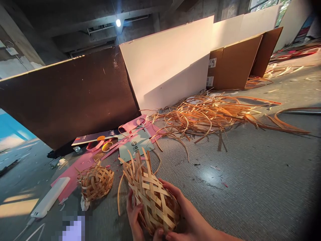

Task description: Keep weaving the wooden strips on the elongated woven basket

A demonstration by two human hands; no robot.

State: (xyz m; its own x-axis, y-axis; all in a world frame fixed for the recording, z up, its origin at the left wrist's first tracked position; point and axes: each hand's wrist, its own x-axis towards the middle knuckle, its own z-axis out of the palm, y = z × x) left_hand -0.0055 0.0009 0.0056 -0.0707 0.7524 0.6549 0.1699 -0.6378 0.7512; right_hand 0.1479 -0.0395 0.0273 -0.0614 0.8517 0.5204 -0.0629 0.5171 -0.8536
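Between my two hands is a woven basket (pixel 155 201) of pale flat strips, rounded at the near end, with loose strip ends sticking up at the far end. My left hand (pixel 135 217) wraps its left side, fingers against the weave. Around its right side and near end curls my right hand (pixel 187 212). One long strip hangs down left of the basket. To the left, a second, rounder woven basket (pixel 96 182) sits on the floor, apart from my hands.
A white power strip (pixel 51 197) with a cable lies at left. Pink sheets (pixel 75 170), a yellow tape roll (pixel 107 146) and a pale green bag (pixel 135 147) lie ahead. Beyond are a heap of loose strips (pixel 208 115), a dark board (pixel 75 97), a white board (pixel 170 63) and brown cardboard (pixel 233 65).
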